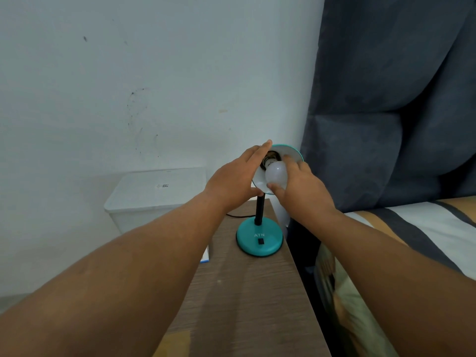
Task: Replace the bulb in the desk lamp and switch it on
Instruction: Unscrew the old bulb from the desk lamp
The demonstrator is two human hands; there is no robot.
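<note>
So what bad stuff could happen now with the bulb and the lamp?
The bulb is pinched only by the right hand fingertips at the shade; it might slip and drop. The lamp base stands near the table edge beside the bed, so a hard twist could tip it despite the left hand.

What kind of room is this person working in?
Most likely a bedroom. A padded dark headboard rises behind a bed with striped bedding, and the teal desk lamp stands on a narrow wooden bedside table pushed up against it.
</note>
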